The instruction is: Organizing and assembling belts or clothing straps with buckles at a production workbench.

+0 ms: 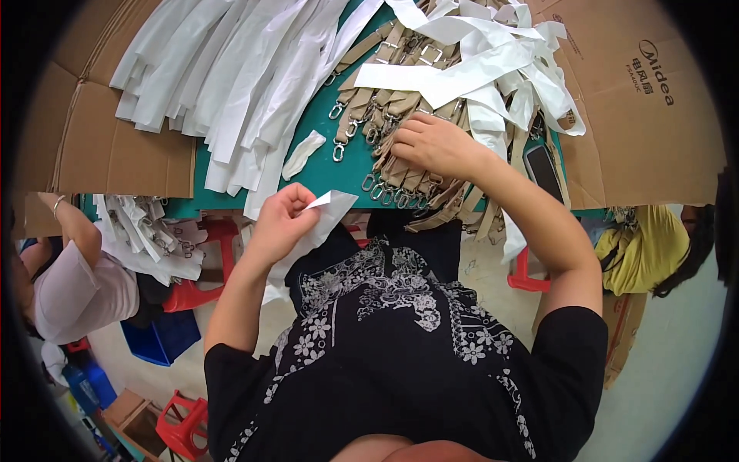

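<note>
My left hand (279, 227) is closed at the table's front edge, pinching a thin white sleeve (329, 214) that hangs down toward my lap. My right hand (440, 148) lies on a heap of tan webbing straps (396, 179) with silver snap hooks, its fingers curled down onto them. The fingertips are partly hidden among the straps, and I see them gripping there. A flat white sleeve (416, 79) lies across the heap just beyond that hand. Fanned out at the far left are many long white sleeves (231, 85).
Cardboard sheets flank the green tabletop (312, 158), left (127, 154) and right (623, 146). A crumpled white piece (303, 154) lies mid-table. A dark phone-like object (543, 171) rests at the right. People sit at left (85, 285) and right (650, 250). Red stools (183, 423) stand below.
</note>
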